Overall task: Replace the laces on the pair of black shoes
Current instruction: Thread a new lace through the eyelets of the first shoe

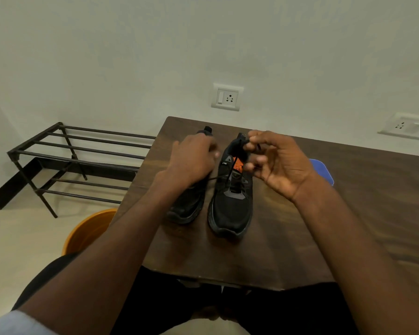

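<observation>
Head view: pair of black shoes on the wooden table (300,250), toes toward the near edge; right shoe (231,204) partly laced, left shoe (189,206) just beside it, mostly hidden under the left hand (192,158). Right hand (276,163) pinches the black lace (230,171) at fingertips above the right shoe's far end; left hand's fingers curled, holding the lace's other run, pulled leftward. Metal rack (78,160) far left, orange bucket (90,230) near left, blue object (323,169) behind right wrist.

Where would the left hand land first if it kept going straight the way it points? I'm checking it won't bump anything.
Probably the heel of the left shoe, just beyond the left hand; depth is unclear.
</observation>
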Motion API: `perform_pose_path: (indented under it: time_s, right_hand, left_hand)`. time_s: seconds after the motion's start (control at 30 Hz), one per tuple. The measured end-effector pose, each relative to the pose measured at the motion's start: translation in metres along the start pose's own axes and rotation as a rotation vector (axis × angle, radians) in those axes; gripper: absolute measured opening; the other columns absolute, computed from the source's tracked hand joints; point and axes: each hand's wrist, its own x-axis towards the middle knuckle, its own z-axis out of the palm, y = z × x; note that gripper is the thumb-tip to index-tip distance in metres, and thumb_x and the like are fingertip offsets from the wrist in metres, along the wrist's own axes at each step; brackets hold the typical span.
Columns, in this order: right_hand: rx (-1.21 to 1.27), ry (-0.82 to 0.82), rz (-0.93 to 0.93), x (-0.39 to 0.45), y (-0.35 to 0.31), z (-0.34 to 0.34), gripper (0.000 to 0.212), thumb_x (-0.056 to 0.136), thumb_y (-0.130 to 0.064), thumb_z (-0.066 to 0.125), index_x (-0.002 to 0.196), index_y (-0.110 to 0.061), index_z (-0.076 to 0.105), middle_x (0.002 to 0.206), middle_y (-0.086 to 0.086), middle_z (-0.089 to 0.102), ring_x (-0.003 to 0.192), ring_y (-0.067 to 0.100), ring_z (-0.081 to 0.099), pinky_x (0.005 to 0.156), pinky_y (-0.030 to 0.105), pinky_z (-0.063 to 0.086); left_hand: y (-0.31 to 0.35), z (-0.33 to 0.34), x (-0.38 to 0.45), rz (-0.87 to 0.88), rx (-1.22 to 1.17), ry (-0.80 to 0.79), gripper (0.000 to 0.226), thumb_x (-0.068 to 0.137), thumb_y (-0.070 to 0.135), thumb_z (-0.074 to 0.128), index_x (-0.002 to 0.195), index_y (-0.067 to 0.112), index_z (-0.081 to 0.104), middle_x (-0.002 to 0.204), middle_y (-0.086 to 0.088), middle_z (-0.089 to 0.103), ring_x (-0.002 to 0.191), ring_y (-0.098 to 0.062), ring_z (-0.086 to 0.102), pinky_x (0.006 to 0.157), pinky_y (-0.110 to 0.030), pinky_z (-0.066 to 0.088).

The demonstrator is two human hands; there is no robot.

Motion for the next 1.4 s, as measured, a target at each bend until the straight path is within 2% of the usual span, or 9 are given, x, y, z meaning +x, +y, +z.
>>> perform_pose_path:
  time_s: [0.1, 0.2, 0.3, 0.47, 0.67, 0.87, 1.03, 1.23, 1.4]
  right_hand:
    - [-0.263, -0.069, -0.067, -0.001, -0.006, -0.006, 0.012, 0.097, -0.017, 0.063, 0.107, -0.011, 0.066, 0.082, 0.0, 0.061, 0.047, 0.006, 0.031, 0.044, 0.021, 0.031]
    - [-0.394, -0.035, -0.104, 0.003, -0.008, -0.014, 0.01, 0.096, -0.017, 0.066, 0.101, -0.009, 0.07, 0.079, 0.003, 0.064, 0.046, 0.007, 0.032, 0.041, 0.019, 0.027]
    - [-0.516, 0.189, -0.102, 0.009, -0.006, -0.031, 0.012, 0.092, -0.02, 0.075, 0.098, -0.009, 0.075, 0.077, 0.002, 0.062, 0.048, 0.007, 0.036, 0.042, 0.02, 0.029]
    - [-0.827, 0.351, -0.12, 0.011, -0.005, -0.048, 0.007, 0.093, -0.015, 0.075, 0.095, -0.011, 0.08, 0.084, 0.003, 0.075, 0.051, -0.004, 0.057, 0.05, 0.012, 0.041]
    - [-0.847, 0.149, -0.07, 0.016, 0.004, -0.031, 0.005, 0.092, -0.018, 0.076, 0.094, -0.021, 0.08, 0.077, -0.002, 0.076, 0.062, 0.006, 0.053, 0.056, 0.025, 0.042]
    - [-0.943, 0.355, -0.153, 0.021, 0.004, -0.05, 0.016, 0.092, -0.013, 0.075, 0.079, -0.021, 0.076, 0.082, -0.001, 0.075, 0.067, -0.001, 0.062, 0.067, 0.023, 0.047]
    - [-0.956, 0.081, -0.018, 0.017, 0.005, -0.034, 0.01, 0.092, -0.011, 0.075, 0.093, -0.018, 0.082, 0.08, 0.003, 0.076, 0.066, 0.006, 0.057, 0.057, 0.024, 0.046]
    - [-0.944, 0.379, -0.129, 0.028, 0.015, -0.043, 0.018, 0.093, -0.009, 0.074, 0.078, -0.017, 0.075, 0.076, 0.004, 0.073, 0.069, 0.016, 0.062, 0.052, 0.025, 0.046]
    - [-0.915, 0.215, -0.078, 0.028, 0.014, -0.035, 0.015, 0.096, -0.007, 0.068, 0.091, -0.018, 0.076, 0.084, 0.005, 0.078, 0.07, 0.011, 0.069, 0.054, 0.023, 0.048]
  left_hand:
    - [0.017, -0.008, -0.005, 0.059, -0.714, -0.057, 0.033, 0.109, 0.037, 0.047, 0.12, 0.016, 0.07, 0.109, 0.001, 0.075, 0.105, -0.014, 0.069, 0.093, -0.032, 0.055]
    - [0.025, -0.007, -0.01, 0.101, -0.991, -0.18, 0.035, 0.108, 0.033, 0.05, 0.109, 0.007, 0.072, 0.082, -0.003, 0.072, 0.081, -0.015, 0.069, 0.075, -0.015, 0.054]
    - [0.014, -0.003, -0.005, 0.022, -0.754, -0.175, 0.028, 0.104, 0.031, 0.06, 0.092, 0.013, 0.077, 0.064, 0.003, 0.064, 0.065, -0.006, 0.061, 0.065, -0.011, 0.05]
    - [-0.002, 0.013, -0.001, -0.022, -0.048, -0.197, 0.028, 0.102, 0.037, 0.061, 0.084, 0.018, 0.073, 0.082, -0.001, 0.072, 0.078, -0.016, 0.068, 0.082, -0.043, 0.06]
    - [0.022, 0.01, -0.007, 0.06, -0.615, -0.299, 0.022, 0.1, 0.035, 0.064, 0.105, 0.017, 0.076, 0.083, -0.004, 0.077, 0.081, -0.017, 0.074, 0.082, -0.034, 0.057]
    - [0.001, 0.023, -0.003, 0.029, -0.138, -0.247, 0.008, 0.094, 0.025, 0.073, 0.09, 0.019, 0.077, 0.082, 0.006, 0.075, 0.08, -0.003, 0.069, 0.089, -0.035, 0.057]
    - [0.018, 0.021, -0.007, 0.077, -0.556, -0.221, 0.02, 0.092, 0.028, 0.075, 0.109, 0.016, 0.076, 0.091, 0.001, 0.078, 0.085, -0.008, 0.074, 0.083, -0.026, 0.06]
    - [0.005, 0.03, -0.004, 0.025, -0.353, -0.206, 0.008, 0.094, 0.016, 0.072, 0.089, 0.013, 0.077, 0.078, 0.001, 0.076, 0.075, -0.005, 0.071, 0.083, -0.024, 0.056]
    - [0.016, 0.033, -0.003, -0.008, -0.616, -0.188, 0.014, 0.096, 0.017, 0.071, 0.109, 0.013, 0.075, 0.09, -0.006, 0.078, 0.084, -0.017, 0.074, 0.066, -0.023, 0.06]
